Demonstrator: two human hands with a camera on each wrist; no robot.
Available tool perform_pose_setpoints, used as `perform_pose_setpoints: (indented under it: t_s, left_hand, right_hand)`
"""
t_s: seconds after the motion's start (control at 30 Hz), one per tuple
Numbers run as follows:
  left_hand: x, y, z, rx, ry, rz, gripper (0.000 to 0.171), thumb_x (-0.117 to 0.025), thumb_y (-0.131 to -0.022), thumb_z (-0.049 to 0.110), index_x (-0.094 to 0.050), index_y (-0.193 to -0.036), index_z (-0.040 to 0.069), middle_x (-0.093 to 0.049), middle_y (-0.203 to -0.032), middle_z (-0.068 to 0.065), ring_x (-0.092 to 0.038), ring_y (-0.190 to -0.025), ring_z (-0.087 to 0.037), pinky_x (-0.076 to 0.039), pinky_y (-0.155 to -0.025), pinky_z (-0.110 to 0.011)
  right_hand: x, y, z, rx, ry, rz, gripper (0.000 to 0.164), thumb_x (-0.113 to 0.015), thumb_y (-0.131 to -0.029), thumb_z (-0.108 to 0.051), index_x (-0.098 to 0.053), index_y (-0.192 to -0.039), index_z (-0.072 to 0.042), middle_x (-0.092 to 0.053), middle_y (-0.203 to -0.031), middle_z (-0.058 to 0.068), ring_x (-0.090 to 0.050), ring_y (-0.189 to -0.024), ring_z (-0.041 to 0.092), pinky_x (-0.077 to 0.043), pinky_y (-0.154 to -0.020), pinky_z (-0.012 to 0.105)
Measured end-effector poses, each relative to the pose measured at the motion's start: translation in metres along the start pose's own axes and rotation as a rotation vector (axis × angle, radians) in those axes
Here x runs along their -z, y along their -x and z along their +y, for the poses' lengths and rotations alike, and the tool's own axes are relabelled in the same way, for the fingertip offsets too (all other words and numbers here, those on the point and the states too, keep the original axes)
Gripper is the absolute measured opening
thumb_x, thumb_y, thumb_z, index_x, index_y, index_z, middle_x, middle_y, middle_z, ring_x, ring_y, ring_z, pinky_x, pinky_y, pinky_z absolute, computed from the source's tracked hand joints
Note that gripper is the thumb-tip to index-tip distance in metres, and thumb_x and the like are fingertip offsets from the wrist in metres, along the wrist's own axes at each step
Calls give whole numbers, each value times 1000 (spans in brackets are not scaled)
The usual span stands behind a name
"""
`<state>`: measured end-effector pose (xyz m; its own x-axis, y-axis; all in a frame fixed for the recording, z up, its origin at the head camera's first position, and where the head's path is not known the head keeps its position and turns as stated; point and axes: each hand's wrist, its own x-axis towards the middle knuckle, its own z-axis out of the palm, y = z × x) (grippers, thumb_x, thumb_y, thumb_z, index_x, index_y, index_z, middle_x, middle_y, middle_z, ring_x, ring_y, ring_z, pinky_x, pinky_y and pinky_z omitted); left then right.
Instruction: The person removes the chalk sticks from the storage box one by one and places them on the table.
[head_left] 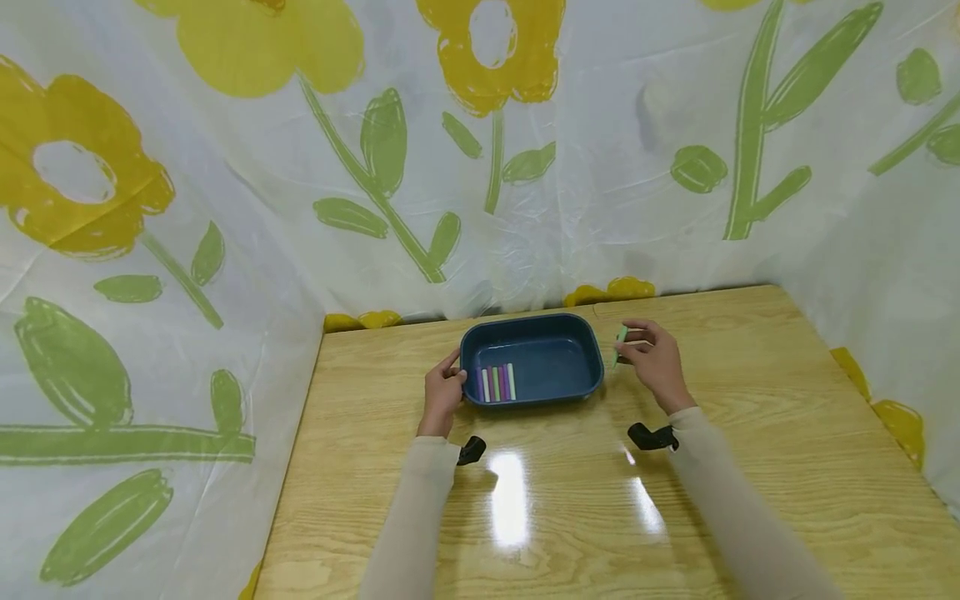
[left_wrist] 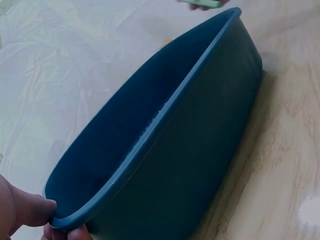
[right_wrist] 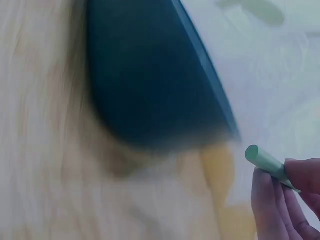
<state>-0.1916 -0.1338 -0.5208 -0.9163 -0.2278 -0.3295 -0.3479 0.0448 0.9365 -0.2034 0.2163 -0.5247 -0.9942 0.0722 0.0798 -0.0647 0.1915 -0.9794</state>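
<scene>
A dark blue plastic basin [head_left: 555, 402] stands on the wooden table. Inside it, along the left end, several chalk sticks [head_left: 497, 383] in purple, white, pink and green lie side by side. My left hand [head_left: 442, 392] pinches the basin's left rim, thumb on the inside and fingers outside, as the left wrist view shows. Just beyond the right end of the basin, my right hand [head_left: 654, 360] holds a light green chalk stick [right_wrist: 267, 162] between thumb and fingers. That stick is in the air, apart from the basin. The left wrist view hides the basin's floor.
The wooden table [head_left: 360, 500] reaches back to a hanging white sheet [head_left: 600, 192] printed with yellow flowers, which also runs along both sides. Black wrist mounts [head_left: 651, 437] sit on both forearms, low over the table front of the basin.
</scene>
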Motion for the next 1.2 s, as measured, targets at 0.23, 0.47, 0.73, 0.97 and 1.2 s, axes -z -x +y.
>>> perform_pose_setpoints:
  t_s: [0.23, 0.47, 0.73, 0.97, 1.2]
  left_hand:
    - [0, -1, 2, -14, 5, 3, 48, -53, -108, 0, -57, -154, 12, -51, -101, -5, -45, -72, -14, -44, -64, -28]
    - [1, 0, 2, -20, 3, 0, 48, -54, -107, 0, -57, -154, 11, -51, -101, -5, -45, -73, -14, -45, -65, -29]
    - [1, -1, 0, -27, 11, -1, 48, -53, -107, 0, -58, -153, 11, -51, -102, -6, -47, -70, -14, -47, -61, -27]
    - [0, 0, -2, -22, 7, -4, 49, -53, -107, -1, -57, -154, 12, -52, -103, -7, -47, -70, -14, -48, -62, -27]
    - [0, 0, -3, -23, 1, 5, 48, -54, -107, -1, -57, -154, 11, -51, -102, -7, -48, -73, -15, -48, -62, -26]
  right_hand:
    - [33, 4, 25, -79, 147, -14, 43, -63, -103, 2, -54, -144, 10, -61, -120, 29, -68, -87, 2, -60, -76, 21]
    - [45, 9, 38, -78, 367, -35, 43, -67, -102, -3, -57, -141, 11, -63, -122, 34, -69, -105, 41, -53, -69, 19]
    - [44, 9, 39, -67, 450, -23, 41, -67, -100, -1, -58, -138, 13, -64, -116, 35, -68, -105, 49, -51, -68, 22]
    - [41, 10, 38, -77, 488, 12, 42, -65, -100, -1, -58, -138, 15, -65, -114, 35, -68, -104, 50, -59, -80, 49]
    - [37, 15, 34, -46, 502, 68, 39, -62, -100, 3, -58, -137, 15, -63, -118, 38, -66, -107, 54, -57, -83, 60]
